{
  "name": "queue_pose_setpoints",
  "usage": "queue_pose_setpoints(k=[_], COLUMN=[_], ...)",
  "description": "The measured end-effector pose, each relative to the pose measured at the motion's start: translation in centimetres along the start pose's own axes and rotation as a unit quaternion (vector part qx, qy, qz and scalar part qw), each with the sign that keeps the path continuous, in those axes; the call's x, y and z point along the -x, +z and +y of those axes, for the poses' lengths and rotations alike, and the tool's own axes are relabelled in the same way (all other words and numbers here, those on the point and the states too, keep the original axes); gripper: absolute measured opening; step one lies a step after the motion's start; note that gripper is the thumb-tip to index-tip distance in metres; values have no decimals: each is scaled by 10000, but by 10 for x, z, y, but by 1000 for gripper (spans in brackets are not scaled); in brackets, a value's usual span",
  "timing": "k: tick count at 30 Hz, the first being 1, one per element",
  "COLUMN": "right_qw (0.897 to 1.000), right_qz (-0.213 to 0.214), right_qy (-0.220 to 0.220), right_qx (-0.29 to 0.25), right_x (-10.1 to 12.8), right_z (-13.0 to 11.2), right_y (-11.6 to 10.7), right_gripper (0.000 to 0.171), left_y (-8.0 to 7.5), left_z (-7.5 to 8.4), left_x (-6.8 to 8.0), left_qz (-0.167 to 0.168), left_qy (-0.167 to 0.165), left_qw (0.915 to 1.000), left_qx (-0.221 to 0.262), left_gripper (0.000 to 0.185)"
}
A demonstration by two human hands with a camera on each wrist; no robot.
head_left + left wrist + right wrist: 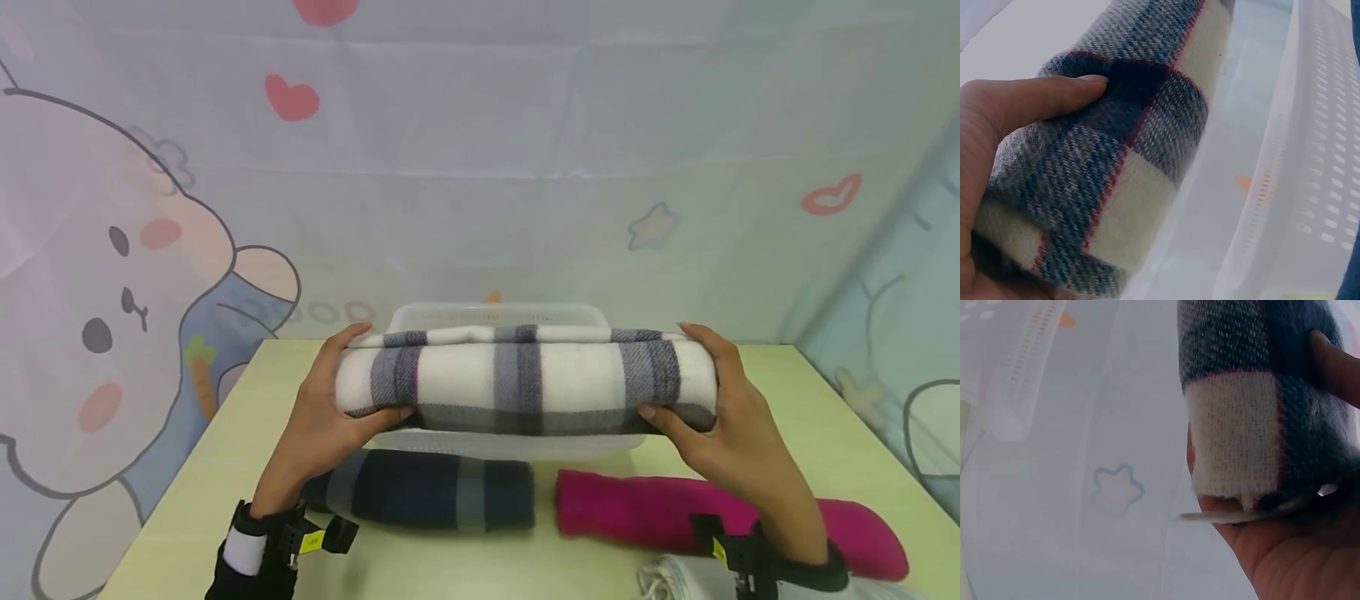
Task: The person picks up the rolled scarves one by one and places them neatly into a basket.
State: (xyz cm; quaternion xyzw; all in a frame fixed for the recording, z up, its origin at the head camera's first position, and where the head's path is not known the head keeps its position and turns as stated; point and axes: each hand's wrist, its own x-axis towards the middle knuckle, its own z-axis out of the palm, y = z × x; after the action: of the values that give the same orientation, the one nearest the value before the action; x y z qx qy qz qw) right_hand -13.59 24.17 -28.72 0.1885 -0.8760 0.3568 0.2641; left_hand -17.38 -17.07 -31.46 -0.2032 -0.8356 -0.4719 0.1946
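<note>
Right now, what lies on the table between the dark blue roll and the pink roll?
Nothing: in the head view a narrow strip of bare table separates the dark blue roll from the pink roll.

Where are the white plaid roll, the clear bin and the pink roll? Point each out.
white plaid roll (525,379): head view, middle of its front face, held between both hands.
clear bin (498,314): head view, far rim behind the roll.
pink roll (637,508): head view, its left half on the table.
</note>
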Motion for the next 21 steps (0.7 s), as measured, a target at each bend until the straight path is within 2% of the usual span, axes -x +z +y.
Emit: queue_pose_setpoints(k=[21], right_qw=[9944], right_qz=[699], right_qy=[789], right_qx=[-53], right_x=[-7], right_z=[-11], right_y=[9], right_gripper=[95], left_y=[7], left_z=[0], left_x=[-13], left_qz=[159], left_qy=[-221], left_qw=[9993], left_qx=[265], left_gripper=[99])
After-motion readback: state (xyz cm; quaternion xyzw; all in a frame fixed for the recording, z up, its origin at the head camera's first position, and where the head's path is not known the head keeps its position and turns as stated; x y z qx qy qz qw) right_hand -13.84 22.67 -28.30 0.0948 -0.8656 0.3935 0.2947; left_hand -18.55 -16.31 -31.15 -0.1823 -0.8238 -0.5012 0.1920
